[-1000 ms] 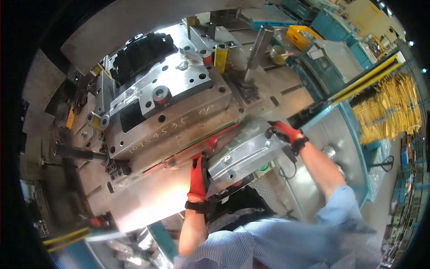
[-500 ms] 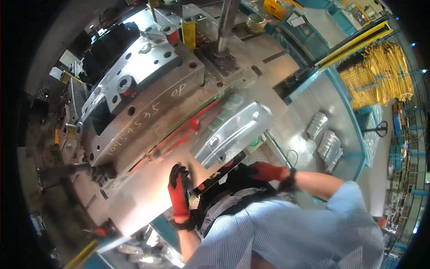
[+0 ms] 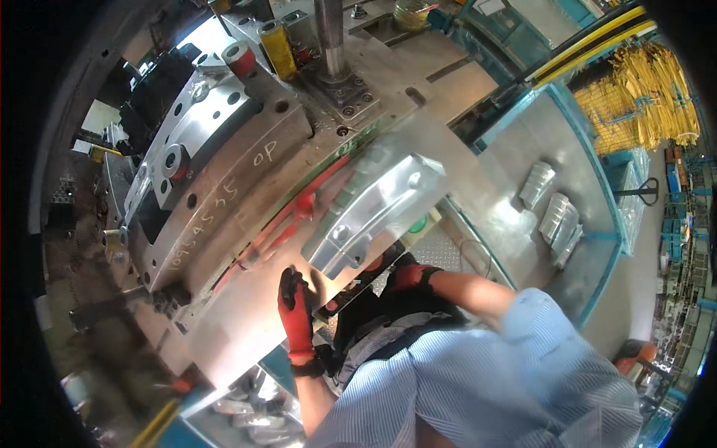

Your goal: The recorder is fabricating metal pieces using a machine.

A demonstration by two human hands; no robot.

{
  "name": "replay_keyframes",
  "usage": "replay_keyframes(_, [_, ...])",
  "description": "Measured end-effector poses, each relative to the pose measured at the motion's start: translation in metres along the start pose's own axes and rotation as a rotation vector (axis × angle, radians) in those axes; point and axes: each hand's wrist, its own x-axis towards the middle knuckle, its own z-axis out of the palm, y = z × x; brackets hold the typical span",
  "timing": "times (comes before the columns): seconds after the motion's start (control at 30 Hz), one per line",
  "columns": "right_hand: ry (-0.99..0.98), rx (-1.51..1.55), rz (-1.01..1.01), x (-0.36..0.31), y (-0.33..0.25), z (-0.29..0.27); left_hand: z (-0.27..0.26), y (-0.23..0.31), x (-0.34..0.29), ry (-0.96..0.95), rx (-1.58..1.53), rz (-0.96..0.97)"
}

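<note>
Compared with half a second ago, the stamped metal panel (image 3: 373, 213) sits nearer to me and fills more of the view; the die block (image 3: 216, 175) and the guide post (image 3: 328, 37) have shifted toward the upper left. My left hand (image 3: 296, 310) has moved from apart from the panel to a position at its lower edge.

Left hand: red glove with black cuff, forearm rising from the lower edge, fingers pointing up. The fingers are loosely spread and touch the panel's near corner; they are not closed around it.

Right hand (image 3: 407, 275): red and black glove, arm bent across my body in a blue striped sleeve (image 3: 523, 358). It lies under the panel's lower rim. I cannot tell whether its fingers are clamped, since the panel hides them.

The panel lies tilted over the press bed (image 3: 418, 75), between the die block and my chest. Further pressed parts (image 3: 556, 213) rest on the tray table (image 3: 523, 127) at right.
</note>
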Motion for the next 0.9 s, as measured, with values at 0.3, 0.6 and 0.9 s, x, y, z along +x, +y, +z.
replay_keyframes(0.3, [0.199, 0.158, -0.333, -0.050, 0.004, -0.041, -0.006, -0.003, 0.000, 0.035, 0.069, -0.066])
replay_keyframes(0.6, [0.224, 0.388, -0.296, -0.008, 0.045, -0.027, -0.007, 0.012, 0.005, -0.117, -0.035, -0.061])
replay_keyframes(0.9, [0.199, 0.073, -0.165, -0.081, -0.055, -0.088, -0.031, -0.002, 0.023, -0.146, -0.032, -0.083])
